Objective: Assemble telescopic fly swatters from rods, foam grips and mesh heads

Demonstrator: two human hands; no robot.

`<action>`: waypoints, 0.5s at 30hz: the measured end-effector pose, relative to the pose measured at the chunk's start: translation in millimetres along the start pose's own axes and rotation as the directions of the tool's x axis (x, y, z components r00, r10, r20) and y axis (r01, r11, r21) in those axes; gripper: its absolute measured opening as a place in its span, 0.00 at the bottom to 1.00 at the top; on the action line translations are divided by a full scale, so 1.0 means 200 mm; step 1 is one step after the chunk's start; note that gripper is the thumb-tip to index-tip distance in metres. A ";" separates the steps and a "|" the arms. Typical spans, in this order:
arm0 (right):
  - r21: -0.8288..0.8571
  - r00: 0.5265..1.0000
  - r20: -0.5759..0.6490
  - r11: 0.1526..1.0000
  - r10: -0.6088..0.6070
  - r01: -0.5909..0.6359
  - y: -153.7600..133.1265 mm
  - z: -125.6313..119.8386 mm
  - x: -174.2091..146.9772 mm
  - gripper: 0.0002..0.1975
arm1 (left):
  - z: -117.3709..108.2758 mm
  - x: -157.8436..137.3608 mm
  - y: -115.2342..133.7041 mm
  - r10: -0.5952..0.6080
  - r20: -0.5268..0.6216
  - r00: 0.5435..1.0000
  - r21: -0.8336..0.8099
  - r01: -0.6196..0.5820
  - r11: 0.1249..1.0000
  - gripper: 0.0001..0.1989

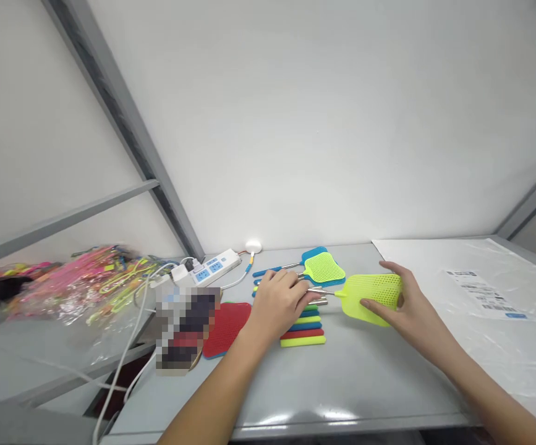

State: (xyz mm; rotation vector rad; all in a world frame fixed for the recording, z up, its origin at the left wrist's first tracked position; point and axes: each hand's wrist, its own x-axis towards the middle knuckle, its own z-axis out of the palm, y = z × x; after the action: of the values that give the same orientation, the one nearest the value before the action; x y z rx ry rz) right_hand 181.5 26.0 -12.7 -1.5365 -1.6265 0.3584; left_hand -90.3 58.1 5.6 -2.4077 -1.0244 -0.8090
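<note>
My right hand [409, 303] grips the mesh head of a yellow-green fly swatter [365, 298], thumb on the near face and fingers behind. The swatter's thin metal shaft runs left to my left hand [279, 303], whose curled fingers close over it and hide the handle. Under and beside that hand lie more swatters. Just beyond, another yellow-green swatter [325, 268] overlaps a blue swatter [314, 252]. A red swatter head [227, 327] rests left of my left wrist, with a blue edge beneath it. Several coloured handles [303, 340] lie side by side on the near side.
A white power strip [216, 267] with plugs and cables stands at the back left. A blurred-out object [188, 334] lies on the grey table [355, 383]. Bagged colourful items [110, 278] fill the left side. White plastic sheeting with a label [485, 293] covers the right.
</note>
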 end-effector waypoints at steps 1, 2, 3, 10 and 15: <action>0.158 0.988 0.059 0.976 0.140 -0.148 -0.01 0.01 -0.01 0.36 | 0.00 0.00 0.01 0.006 -0.003 1.000 0.007 -0.006 1.000 0.15; 0.320 0.955 0.152 0.902 0.253 -0.290 -0.03 0.01 -0.02 0.35 | 0.00 0.00 0.03 0.019 -0.003 1.000 0.018 -0.019 1.000 0.14; 0.449 0.914 0.241 0.797 0.327 -0.404 -0.04 0.02 -0.03 0.35 | 0.01 0.01 0.04 0.035 -0.002 0.999 0.032 -0.035 0.999 0.14; 0.669 0.822 0.360 0.492 0.441 -0.557 -0.05 0.09 -0.08 0.37 | 0.05 0.00 0.11 0.155 0.039 0.987 0.097 -0.158 0.983 0.07; 0.715 0.822 0.414 0.419 0.392 -0.560 -0.05 0.10 -0.10 0.27 | 0.06 0.00 0.15 0.195 0.076 0.978 0.078 -0.201 0.976 0.06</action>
State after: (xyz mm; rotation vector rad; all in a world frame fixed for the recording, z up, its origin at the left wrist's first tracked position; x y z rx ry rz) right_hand 157.7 11.9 -25.1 -1.1708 -0.8166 1.4155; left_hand -63.6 45.8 -6.8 -2.4308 -0.8088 -0.6052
